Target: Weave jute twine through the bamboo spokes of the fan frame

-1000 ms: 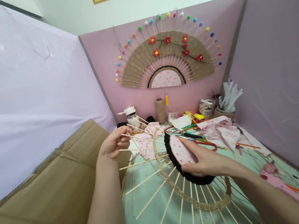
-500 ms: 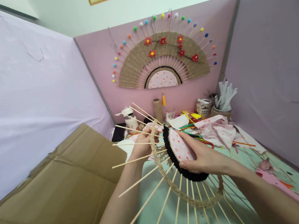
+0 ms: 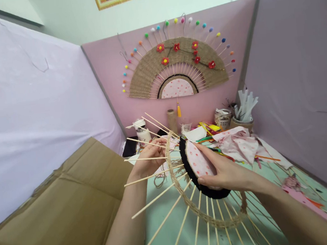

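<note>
My right hand (image 3: 227, 170) grips the half-round centre of an unfinished fan, thumb and fingers on its pink spotted cloth (image 3: 198, 161) with black edging (image 3: 187, 170). Thin wooden sticks (image 3: 157, 201) spread out from that centre to the left and downwards. A woven band of twine (image 3: 189, 199) runs in and out across the sticks in an arc. On the far left side of the band, my left hand (image 3: 149, 157) is closed, its fingertips pinched and partly behind sticks. Loose twine (image 3: 159, 182) hangs in a loop just under it.
A finished fan (image 3: 146, 69) with red flowers and coloured balls hangs on the pink back panel. Cardboard (image 3: 81, 201) leans at left. Along the back stand a white bottle (image 3: 143, 134), a cardboard tube (image 3: 172, 121) and jars (image 3: 223, 118). Spotted cloth (image 3: 238, 142) lies right; a pink strip (image 3: 315, 208) lies nearer.
My left hand has drawn back a little to the left, away from the band, and a loop of twine now shows below it. My right hand keeps its grip on the fan.
</note>
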Tool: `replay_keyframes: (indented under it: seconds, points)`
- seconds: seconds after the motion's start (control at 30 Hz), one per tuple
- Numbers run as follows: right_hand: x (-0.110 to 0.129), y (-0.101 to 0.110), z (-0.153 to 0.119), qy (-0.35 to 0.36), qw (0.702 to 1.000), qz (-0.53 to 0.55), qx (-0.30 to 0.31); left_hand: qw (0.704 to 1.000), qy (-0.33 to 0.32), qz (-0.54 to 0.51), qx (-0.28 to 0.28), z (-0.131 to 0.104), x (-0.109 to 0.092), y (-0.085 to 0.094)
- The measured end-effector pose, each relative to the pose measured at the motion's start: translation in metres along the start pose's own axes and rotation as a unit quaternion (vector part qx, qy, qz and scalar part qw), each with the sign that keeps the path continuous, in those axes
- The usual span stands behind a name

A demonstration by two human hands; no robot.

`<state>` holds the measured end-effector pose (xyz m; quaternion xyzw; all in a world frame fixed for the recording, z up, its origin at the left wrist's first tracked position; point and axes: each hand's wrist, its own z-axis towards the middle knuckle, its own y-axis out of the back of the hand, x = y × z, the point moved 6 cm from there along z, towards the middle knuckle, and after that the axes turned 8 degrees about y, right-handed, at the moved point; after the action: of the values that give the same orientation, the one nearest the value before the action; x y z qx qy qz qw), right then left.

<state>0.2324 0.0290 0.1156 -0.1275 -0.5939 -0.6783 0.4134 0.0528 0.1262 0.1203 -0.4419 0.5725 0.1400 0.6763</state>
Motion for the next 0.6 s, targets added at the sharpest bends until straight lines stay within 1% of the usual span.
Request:
replay_keyframes:
  seconds: [0.07, 0.1, 0.23, 0.33, 0.4, 0.47, 0.53, 0.57, 0.6]
  points:
    - [-0.001, -0.002, 0.000, 0.004, 1.000, 0.001, 0.004, 1.000, -0.009, 0.006, -0.009, -0.002, -0.003, 0.002]
    - [-0.002, -0.002, 0.000, 0.006, 1.000, 0.002, 0.005, 1.000, -0.019, 0.009, -0.023, -0.002, -0.005, 0.003]
    - [-0.003, -0.007, 0.001, 0.008, 1.000, 0.005, 0.003, 0.991, -0.079, 0.040, -0.103, -0.002, -0.012, 0.007]
    - [-0.004, -0.009, 0.004, -0.003, 1.000, 0.019, -0.022, 0.971, -0.148, 0.095, -0.162, 0.001, -0.014, 0.007]
    - [-0.006, -0.007, 0.006, -0.018, 0.997, 0.040, -0.062, 0.945, -0.211, 0.147, -0.202, 0.001, -0.017, 0.008]
    - [-0.012, -0.002, 0.008, -0.044, 0.989, 0.070, -0.120, 0.920, -0.252, 0.195, -0.229, 0.000, -0.018, 0.007]
    - [-0.022, 0.007, 0.007, -0.075, 0.973, 0.107, -0.193, 0.909, -0.252, 0.234, -0.235, 0.000, -0.016, 0.004]
    - [-0.029, 0.013, 0.007, -0.088, 0.960, 0.129, -0.231, 0.912, -0.235, 0.253, -0.221, 0.001, -0.014, 0.001]
    - [-0.035, 0.018, 0.006, -0.096, 0.946, 0.157, -0.268, 0.919, -0.209, 0.275, -0.193, 0.002, -0.010, -0.004]
